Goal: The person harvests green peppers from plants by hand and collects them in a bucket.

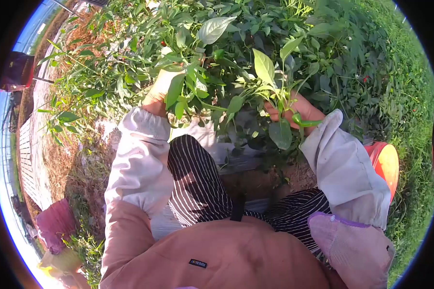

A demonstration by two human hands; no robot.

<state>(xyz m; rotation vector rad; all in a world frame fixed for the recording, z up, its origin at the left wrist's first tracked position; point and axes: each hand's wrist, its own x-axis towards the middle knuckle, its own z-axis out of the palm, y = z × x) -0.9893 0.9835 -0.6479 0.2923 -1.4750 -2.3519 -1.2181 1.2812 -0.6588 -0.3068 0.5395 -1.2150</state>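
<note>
While our right hand (296,111) closes its grip on a green pepper (301,121) that hangs from the pepper plant (236,58), our left hand (161,86) is pushed into the foliage just beside it, and leaves hide its fingers so that we cannot tell whether they are apart or clamped on a stem. White sleeve covers (345,164) run back from both wrists to our striped trousers (197,183) and pink top (226,255). Near our right elbow stands an orange bucket (386,161), on the ground at the edge of the grass. We judge that a hard pull could tear the thin branch, or shake loose the small red peppers (366,78) further in. A small dark label (197,263) sits on the pink top, but its writing is too small to read.
</note>
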